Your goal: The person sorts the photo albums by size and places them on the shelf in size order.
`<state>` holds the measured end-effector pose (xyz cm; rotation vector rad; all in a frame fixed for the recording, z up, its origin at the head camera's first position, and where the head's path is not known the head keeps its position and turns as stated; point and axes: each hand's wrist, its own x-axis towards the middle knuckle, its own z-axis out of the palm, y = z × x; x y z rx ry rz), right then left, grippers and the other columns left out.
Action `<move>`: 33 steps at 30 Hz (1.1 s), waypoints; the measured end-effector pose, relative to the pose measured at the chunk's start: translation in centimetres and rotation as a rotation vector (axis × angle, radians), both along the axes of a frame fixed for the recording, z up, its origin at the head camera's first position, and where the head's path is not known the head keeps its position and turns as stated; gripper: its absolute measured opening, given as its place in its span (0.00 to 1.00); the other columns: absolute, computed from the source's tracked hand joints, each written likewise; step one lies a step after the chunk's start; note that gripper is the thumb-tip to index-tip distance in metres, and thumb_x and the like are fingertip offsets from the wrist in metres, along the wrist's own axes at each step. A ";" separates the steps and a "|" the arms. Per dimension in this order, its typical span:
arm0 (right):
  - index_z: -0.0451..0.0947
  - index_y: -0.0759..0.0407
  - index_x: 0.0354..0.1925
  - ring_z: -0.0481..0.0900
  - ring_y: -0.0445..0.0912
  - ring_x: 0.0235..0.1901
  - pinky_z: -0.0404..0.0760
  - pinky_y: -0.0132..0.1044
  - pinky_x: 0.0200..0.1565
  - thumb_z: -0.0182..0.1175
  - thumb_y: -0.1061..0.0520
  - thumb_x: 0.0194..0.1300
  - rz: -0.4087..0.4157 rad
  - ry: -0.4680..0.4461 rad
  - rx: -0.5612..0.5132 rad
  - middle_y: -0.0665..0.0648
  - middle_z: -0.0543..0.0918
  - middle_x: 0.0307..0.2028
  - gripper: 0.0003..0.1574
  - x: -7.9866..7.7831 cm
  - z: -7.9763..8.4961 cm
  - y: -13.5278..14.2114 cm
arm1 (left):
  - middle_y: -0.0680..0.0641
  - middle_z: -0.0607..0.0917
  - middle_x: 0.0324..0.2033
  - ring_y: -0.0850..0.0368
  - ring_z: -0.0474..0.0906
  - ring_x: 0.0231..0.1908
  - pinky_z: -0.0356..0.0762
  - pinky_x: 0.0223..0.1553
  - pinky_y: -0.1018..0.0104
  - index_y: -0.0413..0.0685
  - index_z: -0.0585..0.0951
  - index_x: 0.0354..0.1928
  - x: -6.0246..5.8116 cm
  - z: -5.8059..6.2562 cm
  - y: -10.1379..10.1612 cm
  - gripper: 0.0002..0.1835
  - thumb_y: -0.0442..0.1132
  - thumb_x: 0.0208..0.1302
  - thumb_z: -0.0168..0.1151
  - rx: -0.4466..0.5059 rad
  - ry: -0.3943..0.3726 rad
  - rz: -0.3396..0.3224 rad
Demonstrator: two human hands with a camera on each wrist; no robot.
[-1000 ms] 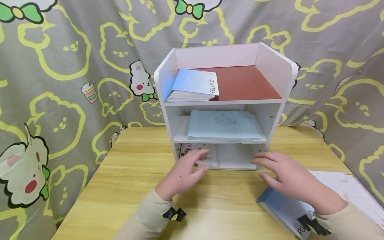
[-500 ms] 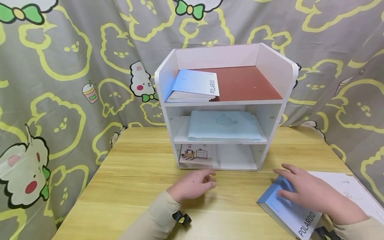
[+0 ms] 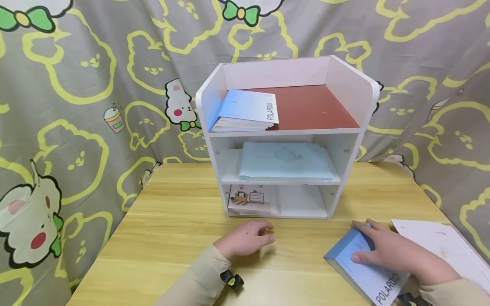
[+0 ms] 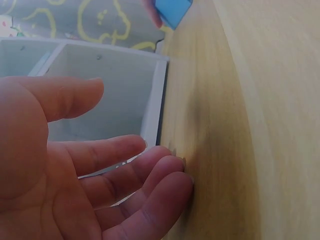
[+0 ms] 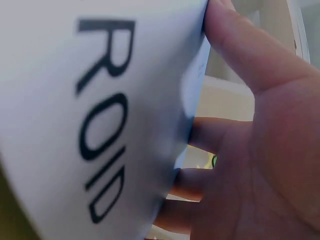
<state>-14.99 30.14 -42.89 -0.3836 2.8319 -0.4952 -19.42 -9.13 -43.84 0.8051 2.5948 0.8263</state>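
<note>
A blue-and-white photo album [image 3: 356, 259] marked POLAROID lies at the right of the wooden table. My right hand [image 3: 398, 253] grips it, the thumb on the cover and the fingers over the far side. In the right wrist view the album's cover [image 5: 105, 100] fills the left half, and the fingertips [image 5: 175, 217] pass out of sight behind its edge. My left hand [image 3: 246, 238] rests low over the table in front of the shelf, fingers loosely curled, holding nothing. The left wrist view shows that palm [image 4: 30, 190] beside the shelf's lowest compartment [image 4: 107, 95].
A white shelf unit [image 3: 350, 170] stands at the back. Another POLAROID album [image 3: 249, 106] lies on its top left, a light blue whale-print album [image 3: 287, 161] in the middle, and a picture-covered book [image 3: 250, 202] at bottom left. A white book [image 3: 440, 242] lies right of my right hand.
Both hands have drawn back from the shelf's lowest compartment. My right hand has come down onto the blue album and taken hold, and the album has shifted slightly left.
</note>
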 end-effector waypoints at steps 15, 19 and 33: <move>0.65 0.61 0.74 0.65 0.78 0.63 0.73 0.70 0.56 0.64 0.20 0.51 0.175 0.043 -0.098 0.82 0.55 0.71 0.67 -0.2 0.1 -5.6 | 0.55 0.85 0.45 0.63 0.80 0.46 0.79 0.52 0.60 0.48 0.79 0.62 0.1 0.0 -0.1 0.25 0.57 0.73 0.56 -0.014 0.019 -0.014; 0.67 0.61 0.73 0.65 0.78 0.63 0.72 0.70 0.56 0.65 0.20 0.48 0.167 0.065 -0.056 0.83 0.56 0.70 0.67 -0.2 0.3 -6.5 | 0.56 0.85 0.44 0.64 0.79 0.45 0.79 0.52 0.61 0.48 0.80 0.61 0.1 0.1 -0.1 0.25 0.56 0.73 0.56 -0.011 0.024 -0.018; 0.72 0.55 0.70 0.70 0.71 0.63 0.75 0.65 0.57 0.64 0.25 0.57 0.283 0.207 0.042 0.77 0.64 0.69 0.54 0.9 1.2 -8.6 | 0.56 0.85 0.44 0.64 0.79 0.45 0.79 0.52 0.61 0.48 0.80 0.61 0.2 0.1 0.0 0.25 0.56 0.73 0.56 -0.010 0.013 -0.017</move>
